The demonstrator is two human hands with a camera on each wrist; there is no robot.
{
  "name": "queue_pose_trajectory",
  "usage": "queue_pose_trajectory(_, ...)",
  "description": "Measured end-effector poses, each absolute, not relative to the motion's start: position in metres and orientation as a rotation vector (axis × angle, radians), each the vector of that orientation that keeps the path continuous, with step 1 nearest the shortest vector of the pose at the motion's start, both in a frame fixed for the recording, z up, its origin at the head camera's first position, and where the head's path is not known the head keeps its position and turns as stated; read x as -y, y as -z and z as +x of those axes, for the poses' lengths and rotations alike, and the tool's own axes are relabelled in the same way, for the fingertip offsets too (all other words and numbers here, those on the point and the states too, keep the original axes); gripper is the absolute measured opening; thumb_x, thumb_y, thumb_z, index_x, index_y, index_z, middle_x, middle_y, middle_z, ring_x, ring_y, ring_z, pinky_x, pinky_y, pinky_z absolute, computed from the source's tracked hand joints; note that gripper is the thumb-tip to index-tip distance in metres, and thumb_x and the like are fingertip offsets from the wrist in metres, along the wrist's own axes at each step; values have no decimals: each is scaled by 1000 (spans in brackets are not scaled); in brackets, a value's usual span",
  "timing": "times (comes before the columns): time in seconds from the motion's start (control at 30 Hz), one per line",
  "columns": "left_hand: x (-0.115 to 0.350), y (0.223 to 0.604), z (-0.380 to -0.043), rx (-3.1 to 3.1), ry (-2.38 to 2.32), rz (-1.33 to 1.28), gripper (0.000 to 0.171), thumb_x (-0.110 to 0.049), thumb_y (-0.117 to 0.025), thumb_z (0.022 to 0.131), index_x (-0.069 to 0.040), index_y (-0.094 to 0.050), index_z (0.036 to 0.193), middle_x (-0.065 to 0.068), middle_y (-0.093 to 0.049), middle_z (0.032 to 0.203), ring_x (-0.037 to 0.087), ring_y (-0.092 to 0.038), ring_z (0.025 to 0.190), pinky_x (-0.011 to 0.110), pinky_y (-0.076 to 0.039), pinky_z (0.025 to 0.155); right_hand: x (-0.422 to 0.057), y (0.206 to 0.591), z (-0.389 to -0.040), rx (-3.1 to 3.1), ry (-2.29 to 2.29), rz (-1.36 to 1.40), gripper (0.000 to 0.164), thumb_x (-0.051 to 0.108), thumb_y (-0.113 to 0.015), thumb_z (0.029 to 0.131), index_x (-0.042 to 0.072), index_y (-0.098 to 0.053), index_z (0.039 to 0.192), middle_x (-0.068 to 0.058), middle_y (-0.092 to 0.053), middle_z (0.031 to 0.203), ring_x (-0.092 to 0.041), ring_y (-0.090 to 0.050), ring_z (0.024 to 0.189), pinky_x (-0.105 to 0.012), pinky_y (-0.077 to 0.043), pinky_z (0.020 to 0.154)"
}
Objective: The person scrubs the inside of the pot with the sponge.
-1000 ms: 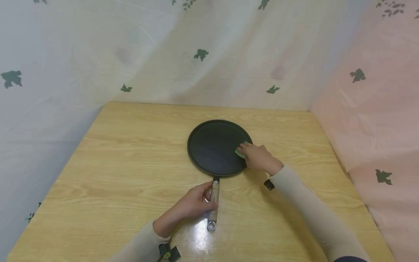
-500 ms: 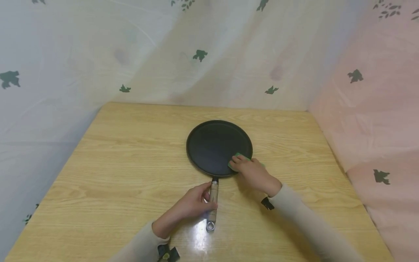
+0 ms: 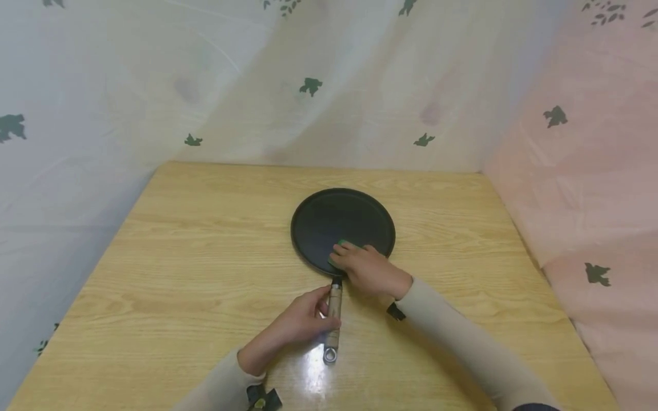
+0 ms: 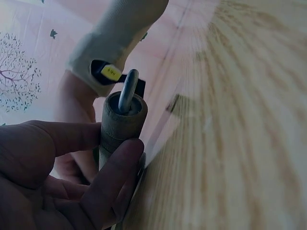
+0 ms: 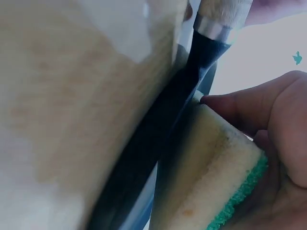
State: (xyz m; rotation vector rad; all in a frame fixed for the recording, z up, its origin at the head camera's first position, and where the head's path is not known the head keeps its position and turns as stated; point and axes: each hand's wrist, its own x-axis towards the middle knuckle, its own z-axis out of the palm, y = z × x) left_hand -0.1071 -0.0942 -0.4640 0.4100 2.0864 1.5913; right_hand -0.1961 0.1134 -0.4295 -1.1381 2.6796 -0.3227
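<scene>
A flat round black frying pan (image 3: 334, 214) lies on the wooden table, its wooden handle (image 3: 334, 302) toward the near edge. My left hand (image 3: 298, 319) pinches that handle between thumb and fingers; the left wrist view shows the handle's end with a metal hanging loop (image 4: 128, 92). Over the pan's near rim, my right hand (image 3: 372, 271) holds a sponge (image 5: 216, 177), cream-coloured with a green scouring layer. From the head only a little green shows at the fingertips, the rest being covered by the hand. In the right wrist view the cream side faces the pan.
The table (image 3: 205, 257) has light wood grain. A cloth backdrop (image 3: 247, 85) with green bird prints rises behind its far edge, and a pinkish cloth (image 3: 581, 188) hangs along the right side. Dark wrist devices sit under both sleeves.
My right hand has moved the sponge from the pan's right side along its near rim, leftward and toward the handle. The left hand keeps its hold, and the pan stays in place.
</scene>
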Motion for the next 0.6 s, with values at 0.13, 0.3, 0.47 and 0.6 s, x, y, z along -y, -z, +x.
queue_pose_trajectory(0.13, 94, 465, -107, -2097, -1578, 421, 81, -6, -77, 91, 11, -34, 158, 9, -65, 90, 13, -64, 61, 27, -57, 55, -95, 430, -211, -2651, 268, -1146, 43, 6, -52, 108, 4, -56, 151, -20, -45, 160, -37, -41, 150, -68, -41, 112)
queue_pose_trajectory(0.3, 94, 465, -106, -2092, -1592, 411, 82, -4, -77, 90, 13, -33, 157, 8, -65, 90, 12, -64, 61, 29, -58, 55, -73, 432, -233, -2614, 199, -1135, 46, 7, -52, 109, 5, -52, 155, -18, -40, 164, -36, -36, 153, -68, -38, 115)
queue_pose_trajectory(0.47, 94, 466, -106, -2088, -1607, 415, 81, -3, -77, 90, 13, -34, 157, 9, -65, 90, 12, -64, 62, 28, -58, 56, -58, 429, -256, -2607, 173, -1125, 46, 7, -50, 109, 7, -51, 156, -18, -39, 165, -35, -36, 153, -65, -39, 116)
queue_pose_trajectory(0.6, 93, 466, -107, -2117, -1593, 429, 80, -4, -78, 89, 13, -37, 156, 7, -65, 88, 11, -61, 64, 25, -55, 56, -52, 424, -276, -2586, 207, -1074, 50, 4, -48, 108, 7, -49, 157, -16, -37, 166, -34, -33, 155, -63, -34, 120)
